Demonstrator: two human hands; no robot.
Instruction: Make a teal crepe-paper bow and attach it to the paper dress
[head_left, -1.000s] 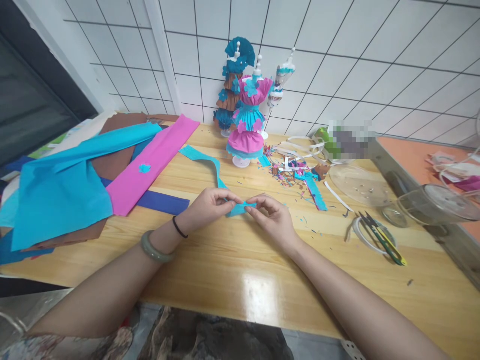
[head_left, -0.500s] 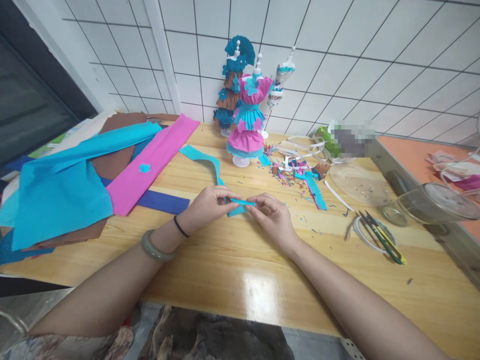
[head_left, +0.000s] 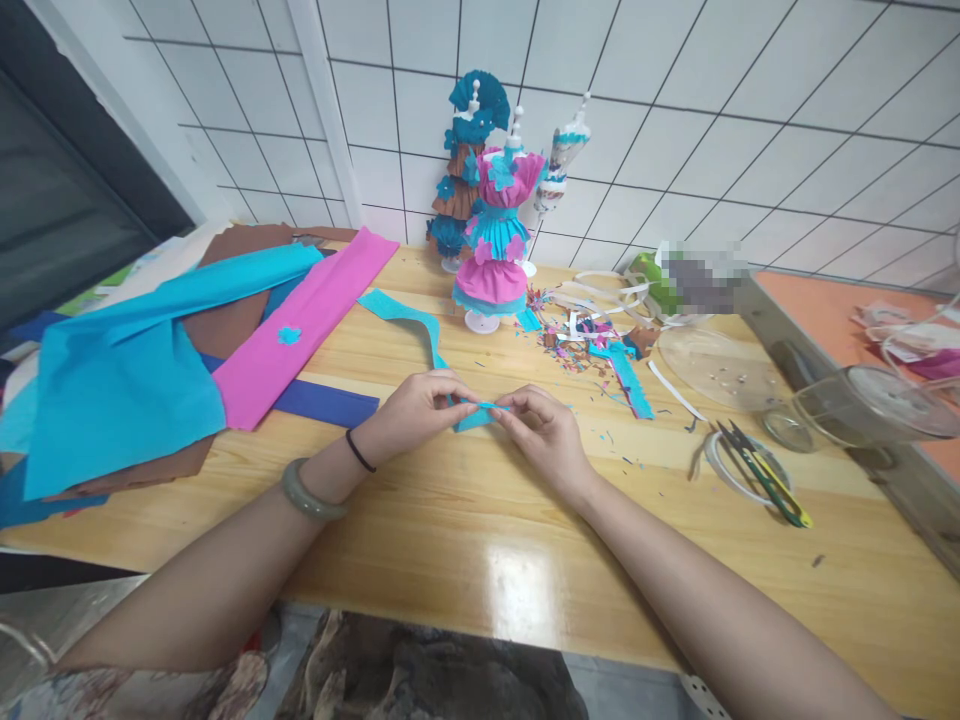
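Fingers of the left hand (head_left: 416,408) are pinched together on a turquoise strip (head_left: 411,314), whose loose tail curves away over the wooden table (head_left: 405,540) while its near part is held folded between the two hands, and the right hand (head_left: 547,435) nips its end between thumb and fingertips from the other side. Across the table from left to right come a pile of turquoise, pink and brown sheets (head_left: 142,390), a small pink-and-turquoise ruffled figure (head_left: 499,235) upright on a white base (head_left: 482,321), scattered coloured scraps (head_left: 577,342), yellow-and-green snips (head_left: 766,482) well apart from the right hand, and a clear container (head_left: 885,400).
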